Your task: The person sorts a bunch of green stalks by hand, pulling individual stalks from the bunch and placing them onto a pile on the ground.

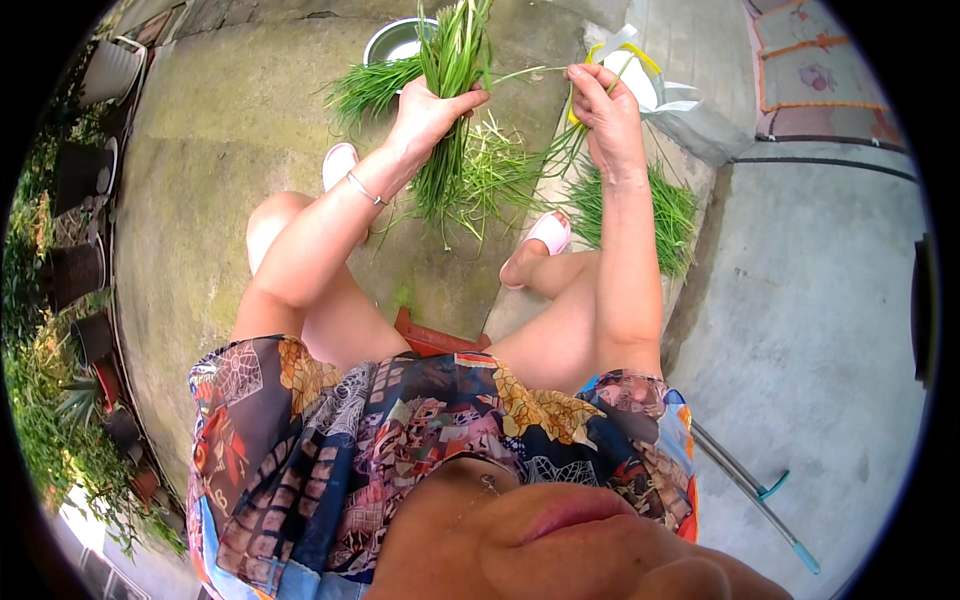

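Observation:
My left hand [431,112] grips a thick bunch of long green chives [454,45], which stands out above and below the fist. My right hand [611,109] pinches a few thin green stalks [574,146] between thumb and fingers; their lower ends hang down. One pale stalk stretches across the gap between both hands. Below them, a loose heap of pale and green trimmings [495,161] lies on the concrete. More chives [371,86] rest by a basin [382,37], partly hidden behind the bunch. Another pile of chives [667,217] sits beyond my right forearm.
A white plastic bag with yellow edging [637,75] stands behind my right hand. Beneath me shows a red stool [439,341]. Plant pots [79,270] line the left edge. Metal poles with teal ends [750,480] lie at right. A patterned curtain [817,67] hangs top right.

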Tool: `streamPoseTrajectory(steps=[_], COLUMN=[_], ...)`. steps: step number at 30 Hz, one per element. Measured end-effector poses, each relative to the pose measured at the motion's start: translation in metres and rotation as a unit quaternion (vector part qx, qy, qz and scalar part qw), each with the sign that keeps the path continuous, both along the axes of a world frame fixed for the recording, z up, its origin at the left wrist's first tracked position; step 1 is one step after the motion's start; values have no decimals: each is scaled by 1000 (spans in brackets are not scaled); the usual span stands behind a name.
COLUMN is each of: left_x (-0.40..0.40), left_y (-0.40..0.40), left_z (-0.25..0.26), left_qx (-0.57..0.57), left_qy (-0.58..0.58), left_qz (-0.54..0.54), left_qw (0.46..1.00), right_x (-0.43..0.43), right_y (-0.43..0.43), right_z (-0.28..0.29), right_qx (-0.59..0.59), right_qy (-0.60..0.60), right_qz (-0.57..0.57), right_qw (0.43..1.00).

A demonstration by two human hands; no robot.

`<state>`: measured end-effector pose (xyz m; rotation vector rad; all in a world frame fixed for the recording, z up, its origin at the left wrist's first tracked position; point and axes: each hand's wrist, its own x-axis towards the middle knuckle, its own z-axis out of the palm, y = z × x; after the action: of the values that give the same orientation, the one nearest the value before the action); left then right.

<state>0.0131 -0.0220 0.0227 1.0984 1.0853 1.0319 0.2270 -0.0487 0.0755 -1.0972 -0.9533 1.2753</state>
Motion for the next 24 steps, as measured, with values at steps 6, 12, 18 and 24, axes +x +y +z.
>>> streamPoseTrajectory(steps=[6,12,18,24], left_x=[-5,-2,-2,-4], left_y=[5,0,-1,2], left_z=[-6,-4,-3,-6], left_qx=[-65,-86,-93,-58], left_qy=[-57,-135,-139,-102], left_qz=[-28,-130,-127,-138], left_qw=[996,979,978,983], right_x=[21,-23,-34,-25], right_y=[6,0,0,-2], right_z=[-2,-26,-37,-25], right_qx=[77,69,56,4], right_qy=[-179,-308,-270,-180], right_qz=[-90,-6,42,48], right_qw=[977,949,960,982])
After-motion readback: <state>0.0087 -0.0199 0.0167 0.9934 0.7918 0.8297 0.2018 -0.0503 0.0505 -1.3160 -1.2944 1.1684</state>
